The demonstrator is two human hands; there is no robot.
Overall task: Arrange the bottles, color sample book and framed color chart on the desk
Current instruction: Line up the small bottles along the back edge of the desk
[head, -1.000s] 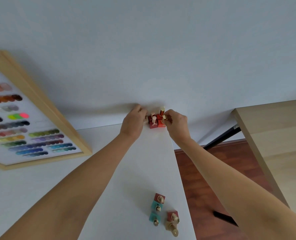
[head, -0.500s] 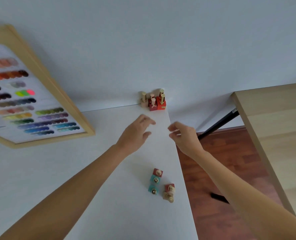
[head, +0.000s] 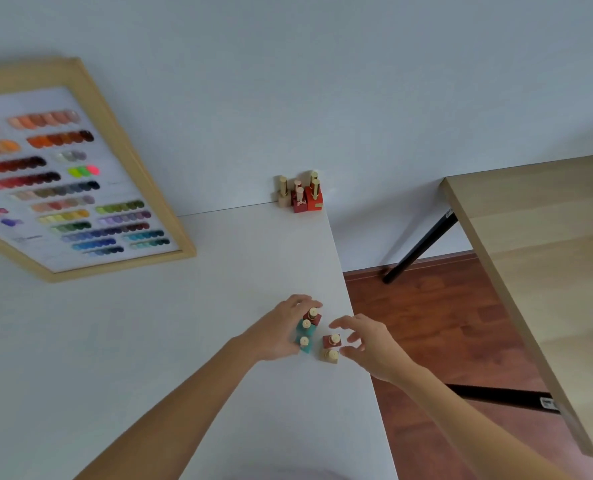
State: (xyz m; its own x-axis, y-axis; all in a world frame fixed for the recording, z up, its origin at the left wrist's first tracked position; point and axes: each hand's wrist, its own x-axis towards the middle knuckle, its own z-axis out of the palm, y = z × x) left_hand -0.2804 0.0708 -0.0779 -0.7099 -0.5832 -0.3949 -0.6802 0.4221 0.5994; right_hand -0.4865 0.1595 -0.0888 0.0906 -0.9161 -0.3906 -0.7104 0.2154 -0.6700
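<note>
A cluster of small red and beige bottles (head: pixel 300 195) with gold caps stands at the far right corner of the white desk (head: pixel 149 341), against the wall. Nearer, by the right edge, a second group stands: a red bottle (head: pixel 313 316) and two teal bottles (head: pixel 304 336) in a row, then a dark red bottle (head: pixel 332 341) and a beige bottle (head: pixel 331 356) beside them. My left hand (head: pixel 281 332) curls around the left side of the teal and red row, fingers touching them. My right hand (head: pixel 368 344) hovers open just right of the dark red and beige pair. The framed color chart (head: pixel 63 188) leans at the left. No color sample book is in view.
The desk's right edge runs just beside the near bottles, with red-brown wood floor (head: pixel 444 323) below. A wooden table (head: pixel 537 271) with black legs stands to the right. The white wall rises behind the desk.
Both hands have left the far corner cluster and pulled back toward me to the near group. My left hand now wraps the teal and red row; my right has opened beside the other pair.
</note>
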